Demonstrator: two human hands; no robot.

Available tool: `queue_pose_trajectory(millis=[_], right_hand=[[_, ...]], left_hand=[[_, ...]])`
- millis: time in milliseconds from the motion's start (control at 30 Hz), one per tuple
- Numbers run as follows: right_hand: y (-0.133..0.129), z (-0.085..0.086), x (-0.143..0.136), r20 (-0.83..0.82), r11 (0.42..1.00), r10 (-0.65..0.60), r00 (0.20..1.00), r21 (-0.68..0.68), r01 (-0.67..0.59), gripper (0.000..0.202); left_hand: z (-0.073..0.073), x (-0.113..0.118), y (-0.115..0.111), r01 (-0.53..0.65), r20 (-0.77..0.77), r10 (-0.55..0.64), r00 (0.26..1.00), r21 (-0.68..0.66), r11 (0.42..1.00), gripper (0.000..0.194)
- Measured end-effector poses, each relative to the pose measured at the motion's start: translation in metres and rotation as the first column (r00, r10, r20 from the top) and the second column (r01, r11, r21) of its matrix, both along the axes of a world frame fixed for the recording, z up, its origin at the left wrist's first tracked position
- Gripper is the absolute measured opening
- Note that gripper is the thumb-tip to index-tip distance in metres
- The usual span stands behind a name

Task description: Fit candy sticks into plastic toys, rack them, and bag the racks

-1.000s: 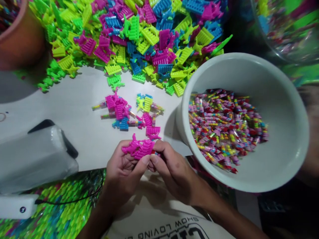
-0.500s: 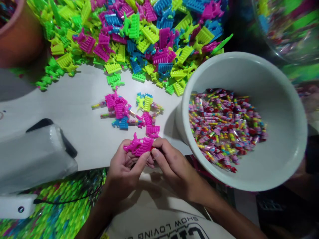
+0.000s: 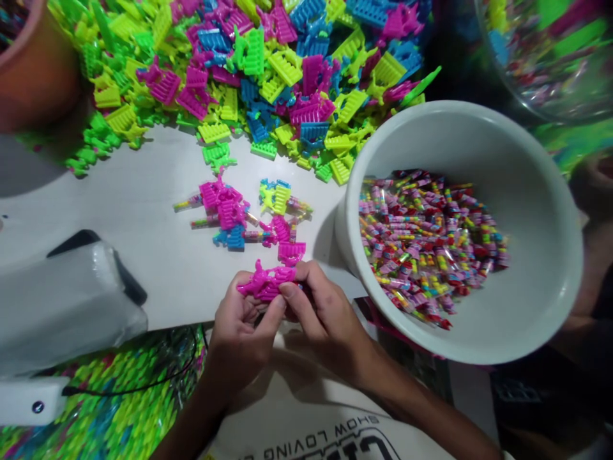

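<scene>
A magenta plastic toy piece (image 3: 265,281), with a ridged block and a figure-like end, is held between both hands at the table's front edge. My left hand (image 3: 246,322) is closed round its left side, thumb along the lower edge. My right hand (image 3: 318,306) pinches its right end with thumb and forefinger; whatever else lies under those fingertips is hidden. Just beyond are several magenta toys (image 3: 230,204), a blue toy (image 3: 234,236) and a yellow toy (image 3: 276,197). Thin candy-filled tubes (image 3: 258,236) stick out of some of them.
A large heap of bright plastic toys (image 3: 287,70) covers the table's far side. At right stands a grey-white bucket (image 3: 541,268) holding many small wrapped candy tubes (image 3: 426,243). A grey plastic-wrapped object (image 3: 67,294) lies left, near a white device with a cable (image 3: 33,399). An orange tub (image 3: 43,76) stands far left.
My right thumb and fingers have moved left, farther over the magenta toy's right end, and the toy has tilted slightly. The whole view has shifted a little.
</scene>
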State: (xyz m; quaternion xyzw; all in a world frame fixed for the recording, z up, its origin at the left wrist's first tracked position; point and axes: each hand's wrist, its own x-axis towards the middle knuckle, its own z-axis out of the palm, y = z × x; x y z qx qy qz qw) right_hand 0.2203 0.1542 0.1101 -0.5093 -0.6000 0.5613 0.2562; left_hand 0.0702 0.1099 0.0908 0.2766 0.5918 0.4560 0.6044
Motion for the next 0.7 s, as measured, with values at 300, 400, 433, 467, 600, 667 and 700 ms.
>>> queue_pose_trajectory(millis=[300, 400, 433, 467, 600, 667, 700], right_hand=[[0.0, -0.003, 0.003, 0.005, 0.999, 0.022, 1.0, 0.035, -0.022, 0.017], [-0.001, -0.003, 0.004, -0.009, 0.999, 0.018, 1.0, 0.029, -0.017, 0.016], [-0.001, -0.002, 0.005, -0.005, 0.999, 0.021, 1.0, 0.029, -0.02, 0.016], [-0.001, -0.001, 0.007, -0.001, 0.999, 0.031, 1.0, 0.029, -0.03, 0.015], [-0.004, 0.001, 0.012, -0.017, 0.996, 0.085, 0.996, 0.009, -0.085, 0.015], [-0.007, -0.001, 0.013, -0.014, 0.997, 0.072, 0.997, 0.0, -0.072, 0.022], [-0.009, -0.003, 0.012, -0.005, 0.998, 0.062, 0.998, -0.002, -0.062, 0.025]], left_hand=[[-0.003, 0.002, -0.006, -0.011, -0.089, 0.015, 0.996, 0.039, 0.999, 0.027], [-0.004, 0.0, -0.008, 0.017, -0.121, -0.012, 0.993, 0.041, 0.999, 0.025], [-0.004, -0.001, -0.008, 0.025, -0.131, -0.02, 0.991, 0.04, 0.999, 0.025], [-0.004, -0.002, -0.008, 0.023, -0.142, -0.017, 0.99, 0.043, 0.999, 0.025], [-0.002, -0.002, -0.007, -0.037, -0.179, 0.044, 0.983, 0.041, 0.998, 0.034], [-0.003, 0.0, -0.007, -0.066, -0.189, 0.072, 0.979, 0.037, 0.997, 0.036], [-0.004, 0.002, -0.007, -0.074, -0.195, 0.079, 0.978, 0.033, 0.997, 0.036]])
